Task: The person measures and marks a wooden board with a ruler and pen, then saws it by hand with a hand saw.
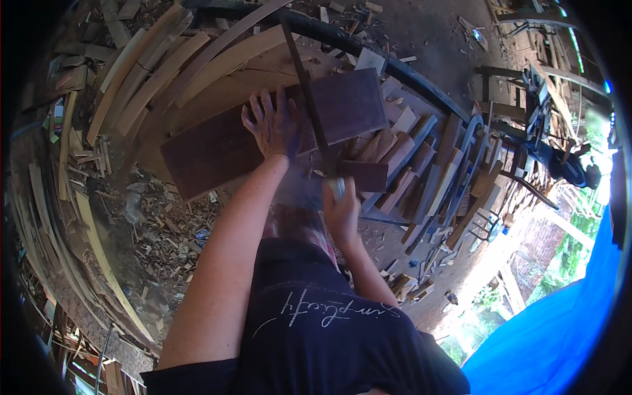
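A wide dark brown board [209,149] lies slantwise in front of me, its right end farther away. My left hand [274,126] presses flat on its middle with fingers spread. My right hand [342,212], slightly blurred, is closed around the handle of a handsaw [309,99]. The saw's long narrow blade runs across the board, just right of my left hand, and points away from me. Whether its teeth sit in a cut is hard to see. Beside the handle is a small dark wooden block [366,176].
Several cut wooden pieces [421,164] lie in rows to the right. Long curved-looking planks [151,85] rest at the far left. Wood scraps [174,243] litter the ground on the left. A blue tarp [546,336] hangs at the lower right.
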{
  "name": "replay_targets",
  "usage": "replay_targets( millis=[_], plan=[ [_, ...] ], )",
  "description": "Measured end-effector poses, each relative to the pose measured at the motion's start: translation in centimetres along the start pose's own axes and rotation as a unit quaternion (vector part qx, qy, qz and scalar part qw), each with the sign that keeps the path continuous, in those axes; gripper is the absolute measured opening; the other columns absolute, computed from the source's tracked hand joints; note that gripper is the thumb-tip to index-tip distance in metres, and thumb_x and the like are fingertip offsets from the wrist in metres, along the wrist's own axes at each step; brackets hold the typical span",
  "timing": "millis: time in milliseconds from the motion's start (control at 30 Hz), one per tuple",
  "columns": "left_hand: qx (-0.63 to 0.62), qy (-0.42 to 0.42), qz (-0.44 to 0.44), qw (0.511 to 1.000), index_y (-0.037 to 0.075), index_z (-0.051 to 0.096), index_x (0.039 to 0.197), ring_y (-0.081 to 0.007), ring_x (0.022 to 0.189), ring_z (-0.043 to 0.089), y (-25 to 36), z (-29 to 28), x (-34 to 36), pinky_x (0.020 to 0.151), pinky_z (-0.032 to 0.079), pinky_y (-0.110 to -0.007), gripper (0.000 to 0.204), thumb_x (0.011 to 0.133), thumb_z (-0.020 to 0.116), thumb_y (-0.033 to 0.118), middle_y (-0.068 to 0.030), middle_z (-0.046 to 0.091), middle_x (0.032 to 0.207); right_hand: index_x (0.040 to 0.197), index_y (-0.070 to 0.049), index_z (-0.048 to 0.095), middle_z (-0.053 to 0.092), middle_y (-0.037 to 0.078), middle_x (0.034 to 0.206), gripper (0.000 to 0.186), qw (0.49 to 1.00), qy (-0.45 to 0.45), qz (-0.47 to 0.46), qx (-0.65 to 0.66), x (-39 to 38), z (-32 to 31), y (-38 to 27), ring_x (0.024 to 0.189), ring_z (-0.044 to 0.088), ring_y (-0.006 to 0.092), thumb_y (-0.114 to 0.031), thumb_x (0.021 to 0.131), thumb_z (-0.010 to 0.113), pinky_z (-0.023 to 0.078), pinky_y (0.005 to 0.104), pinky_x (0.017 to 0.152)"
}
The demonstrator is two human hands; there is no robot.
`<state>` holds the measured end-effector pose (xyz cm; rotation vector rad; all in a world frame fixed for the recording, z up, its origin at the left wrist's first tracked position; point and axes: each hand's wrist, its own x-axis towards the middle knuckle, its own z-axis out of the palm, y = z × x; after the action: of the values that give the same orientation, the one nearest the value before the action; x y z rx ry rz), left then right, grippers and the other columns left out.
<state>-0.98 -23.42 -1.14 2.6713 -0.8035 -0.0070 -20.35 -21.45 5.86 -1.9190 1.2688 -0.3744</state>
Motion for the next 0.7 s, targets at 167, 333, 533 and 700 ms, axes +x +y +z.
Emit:
replay_targets(
  millis=[167,333,533,700],
  plan=[
    [-0.031,-0.019,-0.029,0.999,0.016,0.050,0.137,-0.0333,0.139,0.030,-0.9,0.6,-0.3,0.113,0.014,-0.056,0.044,0.099,0.041,0.036,-0.0137,0.044,0.140,0.105,-0.001,0.052,0.063,0.028,0.078,0.027,0.999,-0.009,-0.012,-0.050,0.3,0.1,-0.2,0.078,0.062,0.0500,-0.018,0.091,0.067,0.049,0.0514,0.060],
    [-0.017,-0.023,-0.019,0.999,0.015,0.050,0.138,-0.0327,0.139,0.029,-0.7,0.1,0.0,0.113,0.014,-0.056,0.045,0.100,0.040,0.038,-0.0138,0.044,0.139,0.105,-0.002,0.052,0.067,0.023,0.078,0.027,0.997,-0.036,0.059,-0.042,-6.8,-4.8,0.2,0.077,0.065,0.0482,-0.018,0.090,0.068,0.051,0.0498,0.063],
    [-0.027,-0.036,-0.019,0.999,0.015,0.048,0.139,-0.0315,0.140,0.027,0.0,0.3,-0.4,0.113,0.013,-0.056,0.046,0.101,0.039,0.038,-0.0135,0.043,0.140,0.102,-0.002,0.048,0.062,0.031,0.080,0.028,0.999,-0.013,-0.015,-0.029,5.7,2.1,-2.2,0.079,0.059,0.0527,-0.020,0.091,0.065,0.048,0.0544,0.060],
    [-0.012,-0.049,-0.037,0.998,0.015,0.047,0.140,-0.0308,0.141,0.026,-0.9,0.3,-0.2,0.113,0.013,-0.057,0.046,0.101,0.038,0.037,-0.0129,0.042,0.141,0.101,-0.001,0.052,0.065,0.027,0.080,0.024,0.997,-0.043,0.056,-0.028,-5.5,-3.9,0.5,0.076,0.064,0.0494,-0.018,0.091,0.067,0.051,0.0504,0.062]
  ],
)
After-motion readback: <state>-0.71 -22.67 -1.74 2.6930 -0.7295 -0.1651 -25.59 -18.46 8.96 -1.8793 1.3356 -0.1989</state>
